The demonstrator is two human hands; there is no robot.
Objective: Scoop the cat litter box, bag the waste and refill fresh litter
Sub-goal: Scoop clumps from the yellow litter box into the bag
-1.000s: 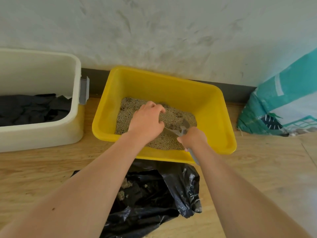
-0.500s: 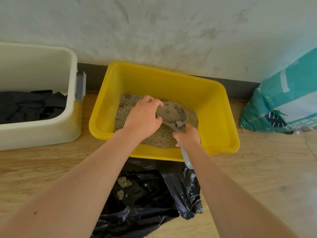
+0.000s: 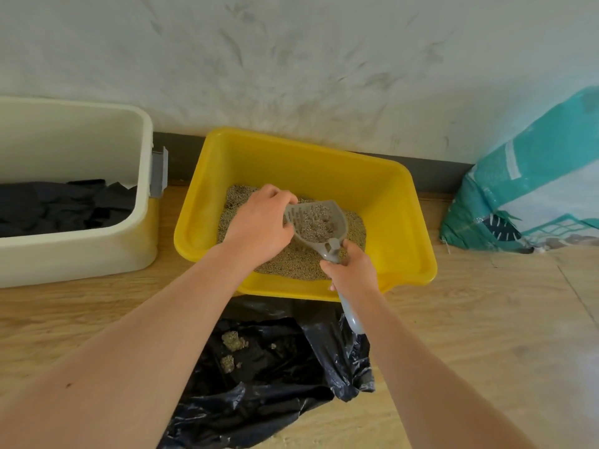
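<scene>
Cream bin (image 3: 97,247) — dark cloth (image 3: 64,205) inside — stands left, against the wall (image 3: 291,59).

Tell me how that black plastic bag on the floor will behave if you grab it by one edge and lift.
The black bag lies crumpled and flat, so it is probably floppy and will sag rather than hold its mouth open. Only a few waste clumps show inside, so it likely lifts light. Its glossy film looks thin and may slip or tear if yanked.
</scene>
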